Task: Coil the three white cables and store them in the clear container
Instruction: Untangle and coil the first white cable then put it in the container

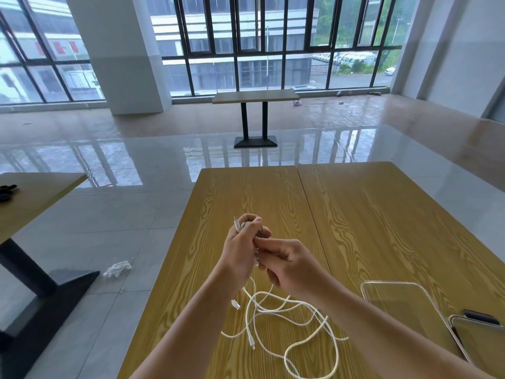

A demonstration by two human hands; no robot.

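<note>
My left hand (240, 250) is raised above the wooden table (369, 214) and grips a small bundle of white cable (241, 225), with a plug tip poking out at the top. My right hand (287, 262) is pressed against it and pinches the same cable beside the left fingers. From the hands the cable hangs down to a loose tangle of white cables (287, 313) lying on the table between my forearms. The clear container (404, 305) lies at the right, with nothing visible inside. Its clear lid (481, 343) sits beside it at the right edge.
A dark small object (481, 316) lies behind the lid. A white glove (117, 268) lies on the tiled floor left of the table. Another table (32, 198) stands at the left, and a third (255, 96) stands far ahead by the windows.
</note>
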